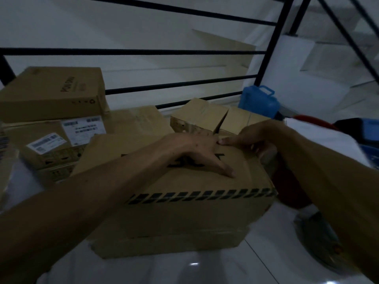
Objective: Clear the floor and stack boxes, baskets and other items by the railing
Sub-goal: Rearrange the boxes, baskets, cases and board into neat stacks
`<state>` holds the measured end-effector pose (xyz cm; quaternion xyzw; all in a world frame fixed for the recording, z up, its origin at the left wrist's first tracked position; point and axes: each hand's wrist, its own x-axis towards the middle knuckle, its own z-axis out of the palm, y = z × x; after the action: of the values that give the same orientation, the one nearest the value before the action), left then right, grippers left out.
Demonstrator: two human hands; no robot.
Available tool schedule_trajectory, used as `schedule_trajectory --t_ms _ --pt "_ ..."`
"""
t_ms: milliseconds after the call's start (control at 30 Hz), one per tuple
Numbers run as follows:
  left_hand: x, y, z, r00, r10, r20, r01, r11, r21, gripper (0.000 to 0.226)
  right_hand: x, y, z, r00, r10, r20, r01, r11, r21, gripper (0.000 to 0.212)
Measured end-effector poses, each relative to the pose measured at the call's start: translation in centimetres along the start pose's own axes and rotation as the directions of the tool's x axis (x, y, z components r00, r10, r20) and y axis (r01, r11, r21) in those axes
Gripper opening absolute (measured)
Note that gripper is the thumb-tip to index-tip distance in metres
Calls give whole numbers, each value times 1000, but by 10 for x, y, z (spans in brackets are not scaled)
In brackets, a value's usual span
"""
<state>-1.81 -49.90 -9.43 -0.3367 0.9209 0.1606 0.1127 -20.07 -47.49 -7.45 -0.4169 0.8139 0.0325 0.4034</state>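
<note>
I see the large cardboard box (184,206) on the white floor (205,267) before the black railing (133,51), my left hand (196,152) lying flat on its top with fingers straight, my right hand (252,140) curled over its far right corner.

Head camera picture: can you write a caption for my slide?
Two bare hands, left and right, on a brown cardboard box by the black metal railing.

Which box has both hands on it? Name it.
The big box in front, with the black dashed stripe along its top edge. The left hand presses flat on its top; the right hand grips its far right corner. The other boxes are untouched.
</note>
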Motion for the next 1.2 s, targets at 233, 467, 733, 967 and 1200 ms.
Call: schedule_trajectory --t_ms 233,467,733,967,1200 --pt "-23 -67 -9 989 -149 14 149 978 -148 121 21 -60 21 956 -291 -29 291 957 -6 80" --pt "-56 -83 2 982 -157 -110 156 988 -13 116 45 -108 33 884 -466 -37 467 879 91 46" --pt "-56 -115 18 987 -118 -109 124 991 56 119 76 -152 33 818 -574 -32 574 811 116 43" --pt "-44 -132 11 983 -85 -165 101 991 91 112 108 -161 22 816 -576 -44 573 796 194 36" --pt "-39 -133 1 982 -119 -149 133 987 85 111 105 -169 30 793 -593 -139 609 763 216 34"
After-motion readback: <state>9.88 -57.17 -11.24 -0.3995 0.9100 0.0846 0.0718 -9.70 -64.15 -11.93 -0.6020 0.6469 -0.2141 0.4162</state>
